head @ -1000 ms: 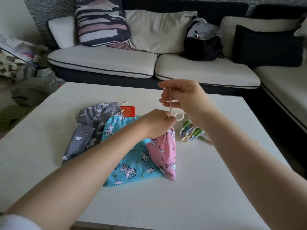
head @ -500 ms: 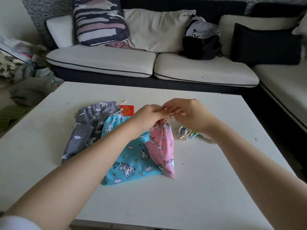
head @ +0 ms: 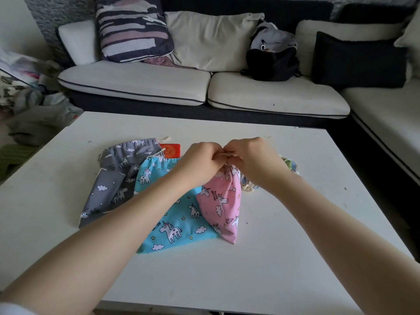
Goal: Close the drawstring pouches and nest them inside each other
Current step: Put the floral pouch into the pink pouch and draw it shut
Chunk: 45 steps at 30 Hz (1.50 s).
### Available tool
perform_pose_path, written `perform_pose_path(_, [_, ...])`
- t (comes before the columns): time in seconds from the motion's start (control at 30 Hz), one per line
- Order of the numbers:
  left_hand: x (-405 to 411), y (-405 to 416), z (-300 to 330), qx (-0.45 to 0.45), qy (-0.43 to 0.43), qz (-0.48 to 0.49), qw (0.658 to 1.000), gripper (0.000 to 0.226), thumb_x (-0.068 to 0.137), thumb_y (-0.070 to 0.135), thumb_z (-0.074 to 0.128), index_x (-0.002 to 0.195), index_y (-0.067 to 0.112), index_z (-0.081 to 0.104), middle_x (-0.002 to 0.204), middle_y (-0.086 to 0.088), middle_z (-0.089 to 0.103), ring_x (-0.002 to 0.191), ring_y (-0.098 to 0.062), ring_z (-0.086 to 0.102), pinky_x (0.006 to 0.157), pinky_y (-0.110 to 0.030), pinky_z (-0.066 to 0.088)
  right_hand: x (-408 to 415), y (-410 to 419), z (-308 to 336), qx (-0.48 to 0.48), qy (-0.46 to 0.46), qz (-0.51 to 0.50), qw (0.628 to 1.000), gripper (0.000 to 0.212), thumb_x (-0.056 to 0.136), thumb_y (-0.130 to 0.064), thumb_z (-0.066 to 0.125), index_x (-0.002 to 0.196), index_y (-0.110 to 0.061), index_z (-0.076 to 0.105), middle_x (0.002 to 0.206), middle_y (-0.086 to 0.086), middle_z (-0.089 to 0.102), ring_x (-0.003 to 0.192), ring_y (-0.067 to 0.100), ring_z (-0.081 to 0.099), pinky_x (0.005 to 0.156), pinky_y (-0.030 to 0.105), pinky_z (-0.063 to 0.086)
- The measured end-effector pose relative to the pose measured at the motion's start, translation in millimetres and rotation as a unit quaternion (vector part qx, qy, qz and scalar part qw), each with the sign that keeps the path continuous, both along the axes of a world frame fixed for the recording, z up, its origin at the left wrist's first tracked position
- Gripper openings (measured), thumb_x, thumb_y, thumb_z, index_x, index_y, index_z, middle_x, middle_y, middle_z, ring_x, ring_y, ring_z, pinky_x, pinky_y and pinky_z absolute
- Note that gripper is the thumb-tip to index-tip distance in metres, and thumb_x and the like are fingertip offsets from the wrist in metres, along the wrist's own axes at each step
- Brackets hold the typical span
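A pink unicorn pouch (head: pixel 223 205) stands bunched at its neck in the middle of the white table (head: pixel 272 258). My left hand (head: pixel 201 163) and my right hand (head: pixel 251 159) meet just above that neck, both pinching its cream drawstring between curled fingers. Under the pink pouch lies a flat blue unicorn pouch (head: pixel 172 214). A grey unicorn pouch (head: pixel 113 180) lies flat to its left, partly under the blue one. A small green-and-blue patterned pouch (head: pixel 289 167) sits behind my right wrist, mostly hidden.
A red packet (head: pixel 170 150) peeks out behind the grey and blue pouches. Beyond the table stands a sofa (head: pixel 141 83) with cushions and a dark backpack (head: pixel 271 57). Clothes are piled on the floor at the left (head: pixel 27 103).
My right hand, which held the drawstring pulled up high, has come down to meet my left hand at the pink pouch's neck. The pouch's neck stays gathered.
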State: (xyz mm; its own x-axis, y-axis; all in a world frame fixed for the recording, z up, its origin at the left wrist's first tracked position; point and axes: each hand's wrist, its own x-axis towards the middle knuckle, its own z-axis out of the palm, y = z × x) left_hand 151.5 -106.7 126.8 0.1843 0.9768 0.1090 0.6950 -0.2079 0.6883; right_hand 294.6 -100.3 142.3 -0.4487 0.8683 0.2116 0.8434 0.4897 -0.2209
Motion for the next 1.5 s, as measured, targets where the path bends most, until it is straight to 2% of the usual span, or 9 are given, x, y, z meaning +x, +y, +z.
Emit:
perform_pose_path(0.13, [0.5,-1.3,-0.2,0.098,0.094,0.032,0.99,0.021,0.09,0.017,0.051,0.1,0.005,0.066,0.095,-0.013,0.069,0.088,-0.027,0.062,0.074,-0.032,0.046,-2.7,-2.6,-2.2,0.15,-0.126,-0.005,0.981,0.021,0.06,0.005,0.067,0.072,-0.011,0.062,0.057,0.0,0.048,0.047,0.024,0.044,0.047,0.024,0.022])
perform_pose_path(0.2, [0.6,-3.2,-0.2,0.128,0.126,0.027,0.983,0.021,0.09,0.019,0.051,0.1,0.004,0.062,0.097,-0.012,0.067,0.088,-0.028,0.06,0.07,-0.033,0.044,-1.8,-3.3,2.1,0.151,-0.136,0.005,0.979,0.01,0.071,-0.005,0.068,0.074,-0.013,0.063,0.063,0.001,0.054,0.051,0.024,0.045,0.047,0.021,0.022])
perform_pose_path(0.33, [2.3,-5.6,1.2,0.157,0.117,0.019,0.981,0.017,0.09,0.019,0.051,0.099,0.006,0.056,0.096,-0.008,0.062,0.077,-0.02,0.049,0.063,-0.031,0.035,7.3,-3.4,18.8,-0.134,0.062,0.015,0.989,0.024,0.094,-0.029,0.049,0.092,-0.011,0.064,0.078,0.002,0.064,0.071,0.017,0.056,0.058,0.023,0.037])
perform_pose_path(0.53, [4.6,1.2,1.8,0.183,0.03,0.012,0.983,0.026,0.087,0.016,0.06,0.11,0.007,0.051,0.09,0.001,0.052,0.081,-0.015,0.051,0.066,-0.02,0.035,23.8,3.7,4.3,-0.348,0.408,-0.061,0.842,0.022,0.088,-0.014,0.06,0.066,-0.012,0.064,0.054,-0.003,0.057,0.053,0.013,0.048,0.056,0.025,0.038])
perform_pose_path(0.73, [11.0,2.4,5.9,0.181,0.02,-0.027,0.983,0.033,0.081,0.041,0.059,0.087,0.009,0.062,0.087,0.001,0.05,0.075,-0.012,0.048,0.067,-0.028,0.043,30.8,8.0,2.8,-0.392,0.484,-0.101,0.776,0.012,0.087,-0.01,0.059,0.084,-0.001,0.066,0.061,0.005,0.055,0.053,0.013,0.049,0.056,0.024,0.038])
perform_pose_path(0.93, [15.1,3.6,2.0,0.159,0.079,-0.027,0.984,0.033,0.09,0.026,0.055,0.062,0.009,0.048,0.063,0.007,0.034,0.063,-0.021,0.042,0.057,-0.029,0.027,31.4,8.5,4.7,-0.416,0.521,-0.058,0.743,0.014,0.088,-0.005,0.055,0.08,0.0,0.066,0.062,0.006,0.057,0.057,0.014,0.053,0.061,0.024,0.045])
perform_pose_path(1.07, [9.7,6.1,2.0,0.136,0.188,0.019,0.973,0.039,0.094,0.022,0.041,0.057,0.012,0.038,0.064,0.001,0.042,0.065,-0.023,0.041,0.05,-0.029,0.024,36.6,7.9,2.4,-0.395,0.492,-0.059,0.774,0.019,0.089,-0.001,0.053,0.085,-0.01,0.069,0.057,0.001,0.062,0.054,0.01,0.058,0.062,0.022,0.054])
perform_pose_path(1.2, [-2.1,10.0,-4.6,0.088,0.455,0.019,0.886,0.026,0.089,0.001,0.038,0.099,0.01,0.061,0.095,-0.011,0.061,0.074,-0.027,0.051,0.049,-0.023,0.025,37.9,8.5,-11.0,-0.337,0.471,-0.11,0.808,0.029,0.088,0.004,0.051,0.08,-0.017,0.069,0.047,0.0,0.056,0.044,0.013,0.049,0.051,0.023,0.046])
perform_pose_path(1.5, [-13.0,26.4,-25.6,0.059,0.424,0.079,0.9,0.033,0.086,-0.004,0.037,0.117,0.005,0.041,0.094,-0.014,0.066,0.076,-0.032,0.062,0.046,-0.023,0.027,11.5,-3.9,-32.2,-0.343,0.428,-0.033,0.835,0.027,0.089,0.004,0.05,0.084,-0.02,0.064,0.049,0.0,0.051,0.042,0.01,0.051,0.047,0.017,0.038])
